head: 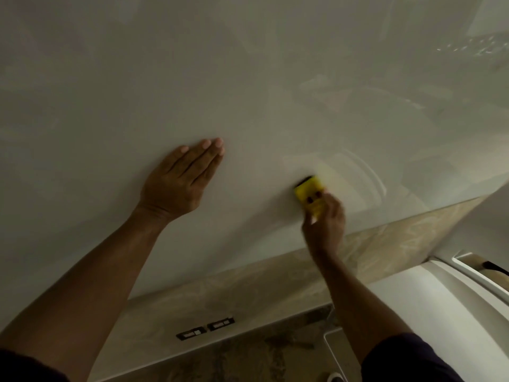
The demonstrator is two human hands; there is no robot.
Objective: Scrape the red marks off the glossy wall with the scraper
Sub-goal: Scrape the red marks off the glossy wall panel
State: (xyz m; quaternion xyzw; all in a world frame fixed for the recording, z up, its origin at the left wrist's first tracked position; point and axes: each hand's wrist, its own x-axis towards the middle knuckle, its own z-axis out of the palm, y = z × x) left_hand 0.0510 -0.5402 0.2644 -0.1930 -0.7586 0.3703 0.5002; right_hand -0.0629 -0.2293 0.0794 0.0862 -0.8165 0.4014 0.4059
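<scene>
1. We find the right hand [325, 221] gripping the yellow scraper [309, 193], fingers curled round its lower body, black blade edge set against the glossy wall [248, 78] low on the panel, just above the marbled skirting band [275, 274]
2. The left hand [179, 180] lies flat on the wall to the left, well apart from the tool, fingers straight and close together, holding nothing; we judge it a brace
3. Step in hand, in our judgement: active scraping, the scraper and right hand being blurred
4. No red marks are visible to us anywhere on the panel (they may lie under the blade, or be too faint to tell), so progress cannot be fixed
5. The next move, we judge, calls for a shallow blade angle and steady pressure, since a gloss finish would scratch readily
6. Surface: pale, highly reflective, carrying dim reflections. Below, two small dark outlet plates [205, 328] sit in the band, and a white curved fixture [454, 293] stands at lower right
</scene>
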